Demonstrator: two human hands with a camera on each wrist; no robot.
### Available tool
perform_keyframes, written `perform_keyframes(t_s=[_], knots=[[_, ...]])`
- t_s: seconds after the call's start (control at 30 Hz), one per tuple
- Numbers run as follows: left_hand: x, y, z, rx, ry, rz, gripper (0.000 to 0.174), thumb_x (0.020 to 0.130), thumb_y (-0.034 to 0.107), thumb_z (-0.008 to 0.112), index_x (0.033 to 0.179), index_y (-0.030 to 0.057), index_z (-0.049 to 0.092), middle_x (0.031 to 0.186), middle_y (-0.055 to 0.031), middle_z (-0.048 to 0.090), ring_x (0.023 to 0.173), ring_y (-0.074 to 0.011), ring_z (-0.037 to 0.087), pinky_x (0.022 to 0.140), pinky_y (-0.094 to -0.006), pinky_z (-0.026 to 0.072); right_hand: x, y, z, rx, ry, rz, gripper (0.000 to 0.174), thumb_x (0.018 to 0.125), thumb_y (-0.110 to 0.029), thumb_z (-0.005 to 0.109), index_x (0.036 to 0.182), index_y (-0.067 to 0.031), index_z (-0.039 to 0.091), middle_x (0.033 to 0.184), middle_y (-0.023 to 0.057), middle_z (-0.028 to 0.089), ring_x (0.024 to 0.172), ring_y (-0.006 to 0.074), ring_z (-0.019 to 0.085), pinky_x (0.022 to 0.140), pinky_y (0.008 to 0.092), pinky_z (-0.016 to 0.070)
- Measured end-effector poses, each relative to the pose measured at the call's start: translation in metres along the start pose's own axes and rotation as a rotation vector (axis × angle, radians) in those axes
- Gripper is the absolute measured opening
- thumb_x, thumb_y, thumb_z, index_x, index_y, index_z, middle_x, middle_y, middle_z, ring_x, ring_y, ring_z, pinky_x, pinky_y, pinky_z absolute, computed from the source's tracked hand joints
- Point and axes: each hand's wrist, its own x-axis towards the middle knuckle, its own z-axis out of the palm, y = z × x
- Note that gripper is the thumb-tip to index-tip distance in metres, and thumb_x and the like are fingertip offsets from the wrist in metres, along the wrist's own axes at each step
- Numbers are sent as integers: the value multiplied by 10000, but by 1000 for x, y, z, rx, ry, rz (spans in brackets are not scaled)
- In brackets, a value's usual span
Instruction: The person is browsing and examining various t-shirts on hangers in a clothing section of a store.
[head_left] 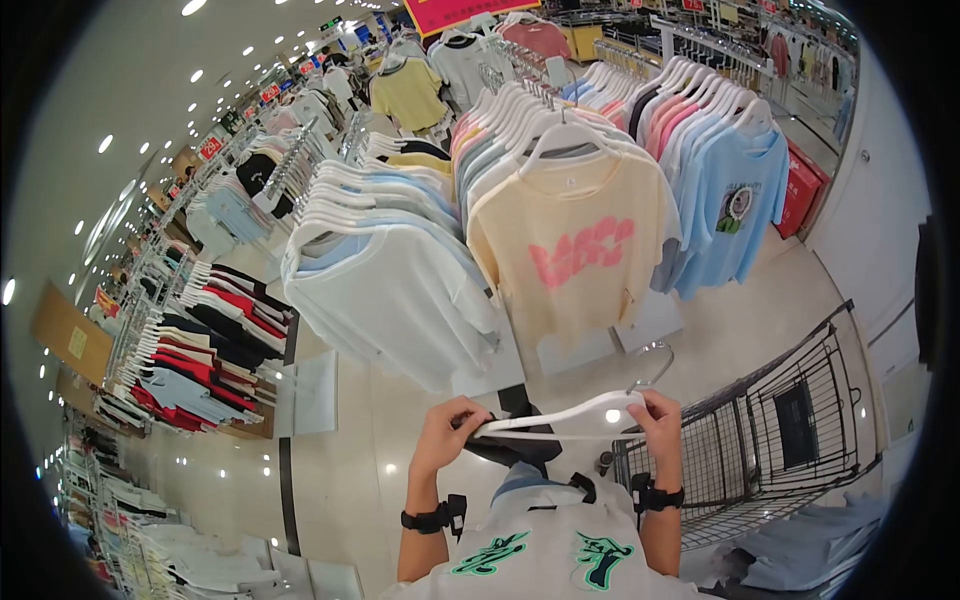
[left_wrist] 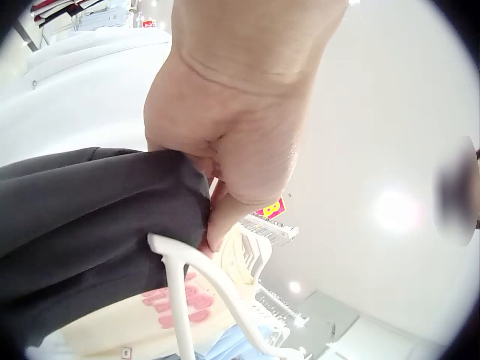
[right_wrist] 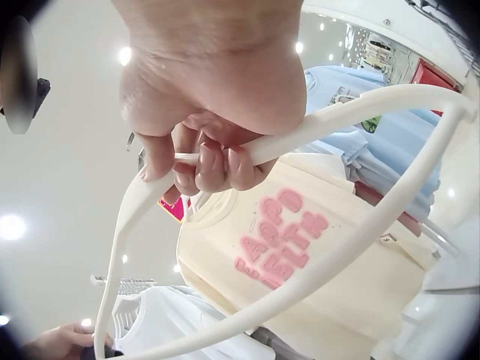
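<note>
- Closest to the head camera lay the person's own grey shirt with its green print; just beyond it both hands held a white hanger roughly level above the floor; the left hand was curled at one end, where a dark garment hung bunched below the bar; the right hand was closed round the other shoulder, under the metal hook; a wire cart stood just beside that hand, and the hook looked liable to snag its rim if the hanger swung that way; ahead, a yellow T-shirt, a blue T-shirt and a rail of white shirts crowded the aisle.
- Left wrist view: the fingers pinched the dark garment's edge right at the hanger's tip, thumb against the plastic; the hold seemed slight, so the cloth might have slid off the end and dropped if the pinch eased or the hanger tipped.
- Right wrist view: the fingers were wrapped fully round the hanger's arm, a firm grip; the yellow T-shirt hung close behind, near enough for the free end to catch it; the left hand showed only at the bottom corner.
</note>
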Motion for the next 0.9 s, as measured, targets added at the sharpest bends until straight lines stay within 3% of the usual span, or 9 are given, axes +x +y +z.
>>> perform_keyframes(t_s=[0.2, 0.27, 0.47, 0.67, 0.9], knots=[[-1, -13, 2, -10, 34, -75, 121, 992, 107, 697, 952, 4, 746, 872, -6, 709, 786, -87, 589, 716, -253, 453, -12, -2, -8, -115, 16, 28, 162, 897, -68, 770, 1000, 54, 739, 768, -29, 627, 694, 50, 488, 623, 226, 389], [3, -5, 2, -23, 79, -13, 98, 970, 104, 723, 926, 26, 763, 758, 22, 611, 707, -67, 478, 626, -244, 379, -15, 0, -10, -179, 56, 6, 164, 895, -73, 775, 990, 54, 737, 761, -28, 620, 684, 49, 478, 611, 226, 381], [6, 12, -7, -79, 58, -40, 89, 959, 74, 730, 963, 6, 789, 829, -1, 648, 760, -99, 515, 677, -258, 408, -20, 18, -11, -71, 118, -39, 184, 898, -75, 781, 1019, 55, 731, 741, -11, 631, 663, 52, 489, 592, 231, 393], [6, 21, -11, -13, 89, -40, 86, 956, 44, 725, 978, 3, 797, 845, -16, 679, 766, -103, 527, 682, -258, 410, -17, 14, -13, -231, 138, -51, 189, 891, -75, 786, 1020, 54, 733, 731, -5, 625, 652, 56, 485, 592, 226, 393], [7, 8, -11, -55, 100, -21, 82, 954, 40, 726, 973, 5, 797, 842, -13, 678, 741, -93, 503, 658, -254, 392, -16, 4, -7, -26, 88, -32, 191, 883, -53, 785, 1030, 59, 737, 799, 2, 657, 717, 68, 540, 657, 230, 438]])
